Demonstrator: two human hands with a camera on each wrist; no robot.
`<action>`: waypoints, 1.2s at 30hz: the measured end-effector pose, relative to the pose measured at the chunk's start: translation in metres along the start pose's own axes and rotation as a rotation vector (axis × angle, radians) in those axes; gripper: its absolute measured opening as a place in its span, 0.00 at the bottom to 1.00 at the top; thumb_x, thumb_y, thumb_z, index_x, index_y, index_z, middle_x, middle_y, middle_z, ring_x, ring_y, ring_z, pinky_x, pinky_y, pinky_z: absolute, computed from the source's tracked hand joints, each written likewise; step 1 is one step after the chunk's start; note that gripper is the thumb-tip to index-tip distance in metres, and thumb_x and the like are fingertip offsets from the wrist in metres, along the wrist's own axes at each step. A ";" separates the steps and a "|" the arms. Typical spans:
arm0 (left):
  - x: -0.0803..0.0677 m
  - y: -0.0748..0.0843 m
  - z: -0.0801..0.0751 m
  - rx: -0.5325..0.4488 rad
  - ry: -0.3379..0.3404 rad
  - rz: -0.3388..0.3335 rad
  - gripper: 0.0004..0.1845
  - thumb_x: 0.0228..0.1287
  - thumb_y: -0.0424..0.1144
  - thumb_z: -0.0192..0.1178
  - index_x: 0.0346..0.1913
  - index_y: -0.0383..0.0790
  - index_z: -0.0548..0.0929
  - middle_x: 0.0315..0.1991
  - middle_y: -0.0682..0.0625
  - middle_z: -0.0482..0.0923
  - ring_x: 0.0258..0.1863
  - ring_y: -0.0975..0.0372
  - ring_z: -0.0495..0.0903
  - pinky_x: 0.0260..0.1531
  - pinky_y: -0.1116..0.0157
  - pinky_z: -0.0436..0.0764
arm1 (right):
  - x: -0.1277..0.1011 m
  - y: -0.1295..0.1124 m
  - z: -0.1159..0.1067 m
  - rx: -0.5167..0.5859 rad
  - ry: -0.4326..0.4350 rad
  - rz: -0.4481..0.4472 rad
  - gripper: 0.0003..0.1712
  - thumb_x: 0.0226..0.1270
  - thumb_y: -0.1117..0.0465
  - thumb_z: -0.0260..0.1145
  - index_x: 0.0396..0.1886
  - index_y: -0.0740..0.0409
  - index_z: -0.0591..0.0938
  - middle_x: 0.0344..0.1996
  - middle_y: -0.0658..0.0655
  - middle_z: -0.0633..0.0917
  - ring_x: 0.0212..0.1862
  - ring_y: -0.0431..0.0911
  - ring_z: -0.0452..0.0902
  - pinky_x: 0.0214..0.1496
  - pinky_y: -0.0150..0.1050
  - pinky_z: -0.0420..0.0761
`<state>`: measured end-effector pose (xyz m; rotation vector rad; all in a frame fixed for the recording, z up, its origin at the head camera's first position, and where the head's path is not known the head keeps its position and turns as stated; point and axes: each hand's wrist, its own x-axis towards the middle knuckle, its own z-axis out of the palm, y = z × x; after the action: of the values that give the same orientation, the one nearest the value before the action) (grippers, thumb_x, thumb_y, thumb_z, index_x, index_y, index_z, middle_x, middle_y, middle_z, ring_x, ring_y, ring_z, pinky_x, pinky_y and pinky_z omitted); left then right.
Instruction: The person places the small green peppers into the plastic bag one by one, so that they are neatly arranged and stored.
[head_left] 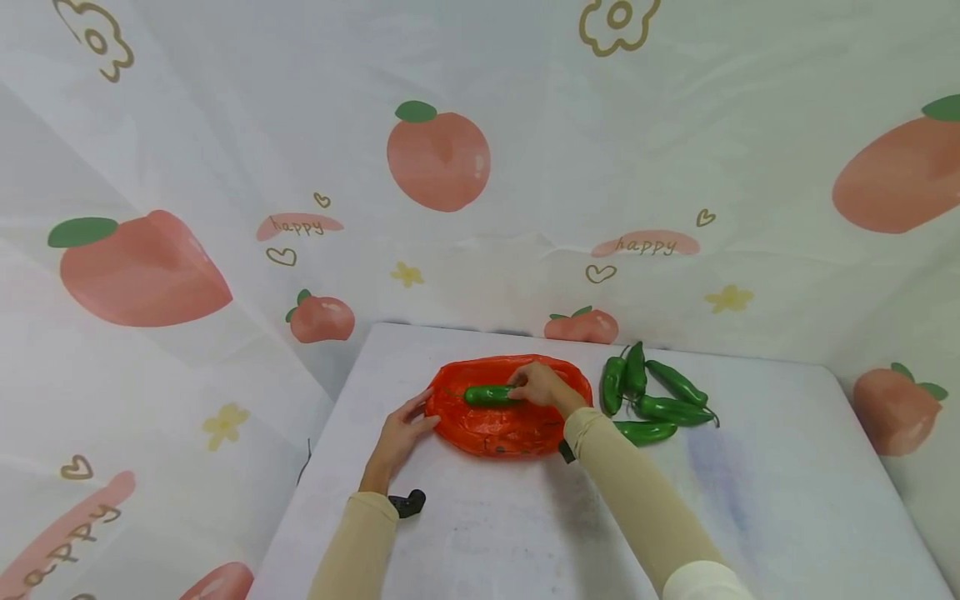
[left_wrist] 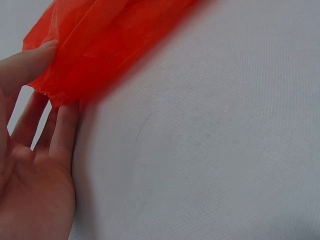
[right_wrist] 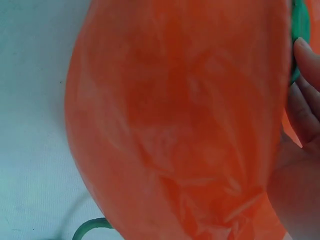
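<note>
"happy" on the peach-print backdrop cloth [head_left: 648, 245]

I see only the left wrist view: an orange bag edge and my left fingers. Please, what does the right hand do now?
Observer: The right hand holds a green pepper over the orange bag.
Operator: Are other peppers there?
Observer: Yes, a pile of green peppers lies on the table, right of the bag.
Operator: Is my left hand gripping the bag?
Observer: The left hand touches its left edge, fingers straight.
</note>
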<state>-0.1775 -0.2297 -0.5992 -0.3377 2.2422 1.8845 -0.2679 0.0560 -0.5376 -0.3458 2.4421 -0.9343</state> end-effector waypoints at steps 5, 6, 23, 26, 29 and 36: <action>-0.001 0.000 -0.001 0.005 0.001 -0.010 0.29 0.55 0.48 0.69 0.60 0.70 0.75 0.67 0.59 0.68 0.71 0.58 0.62 0.67 0.53 0.69 | 0.000 0.000 0.002 0.011 -0.003 0.022 0.14 0.63 0.57 0.67 0.48 0.53 0.83 0.43 0.52 0.84 0.45 0.45 0.75 0.57 0.43 0.79; -0.001 -0.001 -0.001 0.008 -0.001 -0.008 0.28 0.55 0.48 0.69 0.60 0.70 0.74 0.67 0.59 0.68 0.71 0.57 0.62 0.67 0.53 0.69 | 0.000 -0.001 0.003 0.017 -0.004 0.026 0.14 0.63 0.57 0.67 0.48 0.53 0.83 0.43 0.52 0.84 0.45 0.46 0.75 0.57 0.43 0.79; -0.001 0.000 -0.001 0.031 -0.002 -0.012 0.28 0.55 0.48 0.68 0.60 0.71 0.74 0.67 0.58 0.68 0.71 0.57 0.61 0.69 0.51 0.67 | -0.009 -0.003 0.003 -0.009 -0.036 0.022 0.28 0.62 0.54 0.68 0.62 0.50 0.76 0.59 0.54 0.79 0.56 0.48 0.73 0.65 0.49 0.75; -0.001 -0.001 -0.001 0.037 -0.003 -0.005 0.28 0.56 0.48 0.68 0.61 0.71 0.74 0.68 0.58 0.68 0.71 0.56 0.61 0.69 0.50 0.66 | -0.012 -0.005 0.001 -0.035 -0.041 0.028 0.30 0.62 0.51 0.67 0.64 0.49 0.75 0.61 0.53 0.77 0.56 0.48 0.72 0.66 0.49 0.74; 0.000 -0.002 -0.002 0.046 -0.003 -0.001 0.29 0.56 0.49 0.67 0.61 0.71 0.73 0.68 0.58 0.67 0.71 0.56 0.61 0.69 0.50 0.66 | -0.016 -0.009 -0.002 -0.067 -0.043 0.009 0.31 0.63 0.48 0.66 0.64 0.48 0.74 0.62 0.52 0.77 0.57 0.47 0.72 0.66 0.49 0.73; 0.001 -0.004 -0.002 0.058 -0.009 0.000 0.29 0.56 0.50 0.67 0.62 0.71 0.72 0.69 0.57 0.66 0.72 0.55 0.60 0.68 0.50 0.67 | -0.028 -0.021 -0.005 -0.212 -0.011 -0.108 0.31 0.65 0.44 0.63 0.66 0.47 0.72 0.61 0.50 0.77 0.57 0.45 0.74 0.66 0.48 0.73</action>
<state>-0.1776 -0.2324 -0.6027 -0.3197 2.2866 1.8127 -0.2464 0.0546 -0.5099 -0.5602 2.5391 -0.7147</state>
